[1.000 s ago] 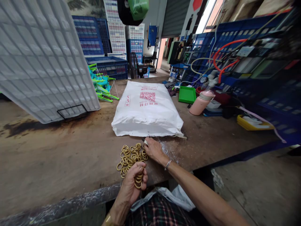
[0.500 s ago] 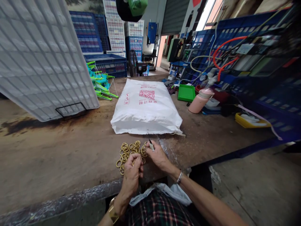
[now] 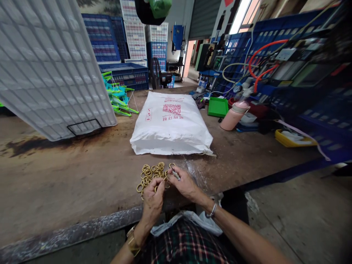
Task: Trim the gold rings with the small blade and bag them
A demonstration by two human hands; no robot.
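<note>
Two bare hands meet over the near edge of the tabletop [image 3: 82,176], about mid-width, fingertips nearly touching. L hand [image 3: 154,196]: fingers curled shut, thumb & index pinching a brass-coloured ring [image 3: 165,178] btwn the hands; at least one more ring shows in the curl, exact no. can't tell. R hand [image 3: 187,185]: fingers closed w/ a small pale tool [image 3: 176,175] held in them, dark tip pointing away from the body; type of tool can't tell. Whether R fingertips also touch the pinched ring: can't tell.

Loose ring pile [image 3: 147,171] lies flat nr the near edge, just beyond & left of L hand, some rings overlapping, part hidden by the hands. Single ring [image 3: 172,165] sits just past R fingertips, at the pile's R side.

White sack [image 3: 173,128] w/ red print lies flat mid-tabletop, beyond the pile, apart from it. Tall white ribbed panel [image 3: 55,73] stands tilted at L side; green & teal pieces [image 3: 119,99] sit btwn it & the sack. To the sack's R, toward the far R corner: green tray [image 3: 218,107], then pink bottle [image 3: 232,117], upright but leaning in view. Yellow tray [image 3: 293,141] w/ pale contents is nr the R edge.

Silver bracelet [image 3: 212,209] on R wrist, gold-coloured band [image 3: 134,245] on L.
</note>
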